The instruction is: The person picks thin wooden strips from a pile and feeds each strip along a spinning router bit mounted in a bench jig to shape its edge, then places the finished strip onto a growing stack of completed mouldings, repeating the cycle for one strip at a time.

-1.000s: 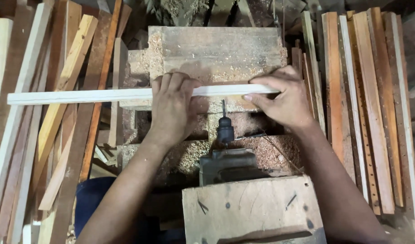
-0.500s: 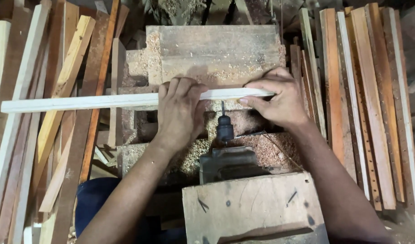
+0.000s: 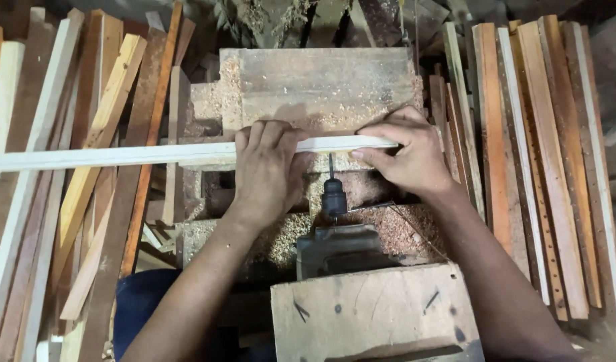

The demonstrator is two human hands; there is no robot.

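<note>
Gripping pale wood strip (image 3: 120,155) — both hands, left hand (image 3: 267,167) & right hand (image 3: 408,157), sawdusty wood bench (image 3: 321,80), stacked slats (image 3: 542,167) either side

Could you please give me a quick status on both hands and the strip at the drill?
Left hand gripping pale strip; right hand pinching its end. Strip lies crosswise against drill bit. Sawdust around chuck; nothing blocking.

Pale wooden strip (image 3: 120,155), long, thin, lying level across the sawdust-covered wooden block (image 3: 314,84), drill bit (image 3: 331,165) touching its near edge.
</note>
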